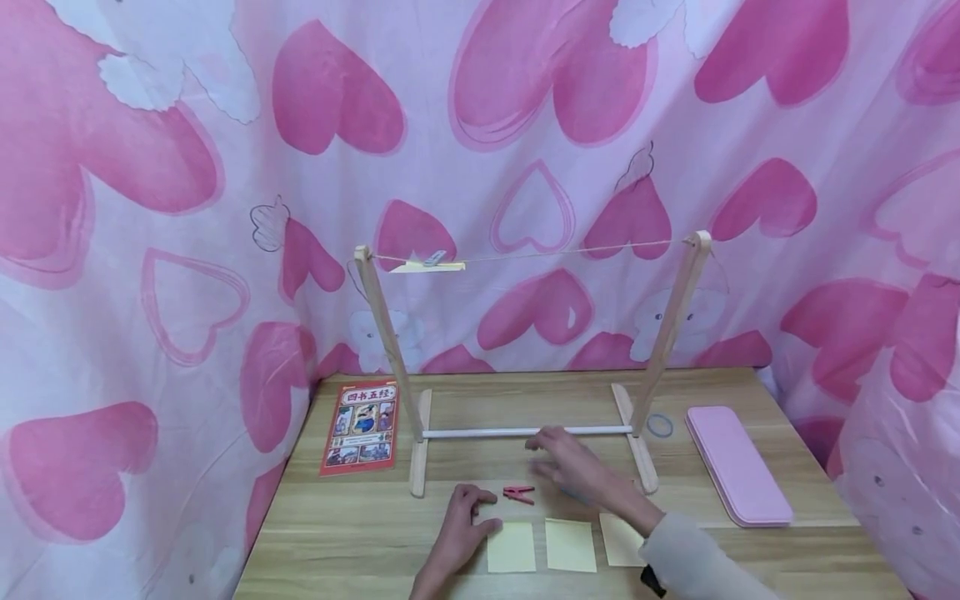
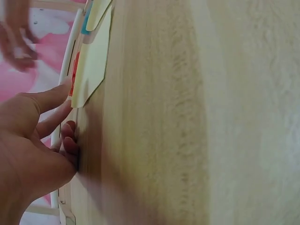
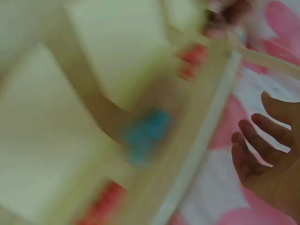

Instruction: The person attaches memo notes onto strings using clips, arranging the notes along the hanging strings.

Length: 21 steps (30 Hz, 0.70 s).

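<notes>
My left hand (image 1: 463, 527) rests on the table with bent fingers, its thumb by the upper left corner of the leftmost yellow paper square (image 1: 512, 547). Whether it touches the paper is unclear. A red clothespin (image 1: 518, 495) lies just right of its fingers. My right hand (image 1: 566, 458) hovers over the table, slightly blurred, with nothing in its loosely bent fingers (image 3: 267, 150). Below it in the right wrist view are a blurred blue clothespin (image 3: 147, 133) and another red clothespin (image 3: 103, 204). Two more yellow squares, a middle one (image 1: 571, 546) and a right one (image 1: 621, 542), lie in the row.
A wooden frame (image 1: 678, 321) carries a string (image 1: 555, 253), where a grey clothespin (image 1: 435, 258) holds a yellow paper (image 1: 408, 267). A white rod (image 1: 480, 432) joins its feet. A red booklet (image 1: 360, 429) lies left; a blue ring (image 1: 660, 426) and pink case (image 1: 738, 467) lie right.
</notes>
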{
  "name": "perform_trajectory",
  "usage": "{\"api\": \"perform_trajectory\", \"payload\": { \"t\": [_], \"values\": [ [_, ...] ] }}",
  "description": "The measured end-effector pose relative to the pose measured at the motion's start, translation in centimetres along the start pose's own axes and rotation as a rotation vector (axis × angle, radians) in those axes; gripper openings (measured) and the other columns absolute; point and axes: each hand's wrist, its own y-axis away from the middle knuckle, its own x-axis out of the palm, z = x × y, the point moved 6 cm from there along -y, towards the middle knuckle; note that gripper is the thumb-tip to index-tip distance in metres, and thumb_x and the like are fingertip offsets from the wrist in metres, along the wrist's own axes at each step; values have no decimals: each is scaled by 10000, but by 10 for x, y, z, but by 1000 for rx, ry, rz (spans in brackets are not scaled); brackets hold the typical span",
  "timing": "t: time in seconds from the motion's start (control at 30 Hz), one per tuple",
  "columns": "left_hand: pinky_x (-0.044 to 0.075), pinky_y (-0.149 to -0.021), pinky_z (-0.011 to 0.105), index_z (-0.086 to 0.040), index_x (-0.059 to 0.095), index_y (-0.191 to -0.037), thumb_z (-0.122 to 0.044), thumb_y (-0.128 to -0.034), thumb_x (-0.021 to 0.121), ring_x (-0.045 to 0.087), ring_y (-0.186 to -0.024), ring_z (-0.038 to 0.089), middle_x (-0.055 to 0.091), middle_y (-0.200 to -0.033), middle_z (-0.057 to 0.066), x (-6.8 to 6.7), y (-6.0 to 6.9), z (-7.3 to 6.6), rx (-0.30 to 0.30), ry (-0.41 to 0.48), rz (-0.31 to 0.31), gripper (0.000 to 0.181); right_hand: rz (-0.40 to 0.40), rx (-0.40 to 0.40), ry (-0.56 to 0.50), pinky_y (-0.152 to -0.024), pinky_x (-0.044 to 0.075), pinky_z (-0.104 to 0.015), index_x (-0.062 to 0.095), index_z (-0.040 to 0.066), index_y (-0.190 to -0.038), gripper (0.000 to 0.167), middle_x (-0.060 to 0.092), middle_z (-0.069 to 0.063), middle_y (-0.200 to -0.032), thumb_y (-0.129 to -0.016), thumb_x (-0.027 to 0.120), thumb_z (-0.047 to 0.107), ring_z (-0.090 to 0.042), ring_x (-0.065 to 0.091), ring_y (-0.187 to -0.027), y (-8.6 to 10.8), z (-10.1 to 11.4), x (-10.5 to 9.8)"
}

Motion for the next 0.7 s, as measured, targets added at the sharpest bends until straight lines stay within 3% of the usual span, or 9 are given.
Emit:
{"api": "perform_trajectory", "payload": {
  "t": [0.13, 0.27, 0.4, 0.47, 0.53, 0.63, 0.7],
  "values": [
    [462, -926, 252, -117, 789, -1102, -187, -882, 884, 506, -1110, 161, 532, -1210, 51, -1, 1, 2, 4, -9, 32, 249, -5, -30, 115, -946, 576, -484, 761, 19, -1176, 331, 734, -116, -1138, -913, 879, 182, -307, 670, -1047, 14, -4, 44],
    [463, -1029, 272, -139, 800, -1073, -142, -892, 861, 518, -1187, 172, 543, -1232, 24, -1, 1, 6, -4, -2, 54, 192, -21, 22, 172, -913, 528, -496, 766, 78, -1170, 412, 668, -111, -1165, -880, 919, 328, -285, 589, -1046, 24, -5, 69],
    [479, -989, 272, -137, 803, -1026, -100, -886, 848, 527, -1152, 145, 555, -1200, 23, -1, 0, 8, 44, -31, 18, 153, -37, 76, 186, -933, 500, -506, 749, 107, -1176, 410, 620, -94, -1187, -881, 927, 329, -264, 550, -1071, 25, -4, 77],
    [495, -1008, 343, -126, 803, -992, -64, -876, 843, 536, -1149, 183, 562, -1187, 36, -1, -1, 5, 47, -57, 11, 138, -34, 89, 186, -946, 495, -500, 740, 120, -1158, 359, 616, -79, -1183, -895, 918, 288, -251, 545, -1073, 23, -4, 79],
    [488, -1036, 375, -140, 804, -946, -44, -853, 844, 544, -1145, 207, 567, -1177, 20, -2, -1, 0, 29, -74, 0, 139, -41, 92, 185, -942, 492, -487, 734, 131, -1117, 296, 615, -63, -1167, -903, 909, 238, -238, 542, -1061, 23, -4, 80],
    [466, -1058, 436, -124, 799, -894, -7, -842, 834, 543, -1134, 268, 565, -1160, 27, 0, 1, -6, 48, -107, -18, 132, -79, 75, 187, -922, 497, -475, 726, 137, -1052, 230, 627, -41, -1121, -900, 895, 174, -226, 547, -1030, 24, -3, 79],
    [459, -1043, 396, -150, 791, -872, -19, -848, 834, 534, -1128, 240, 562, -1153, 6, 3, 2, -5, 68, -125, -49, 140, -107, 65, 177, -919, 515, -474, 724, 128, -1047, 215, 649, -33, -1098, -905, 883, 155, -225, 573, -1019, 25, -2, 75]
  ]
}}
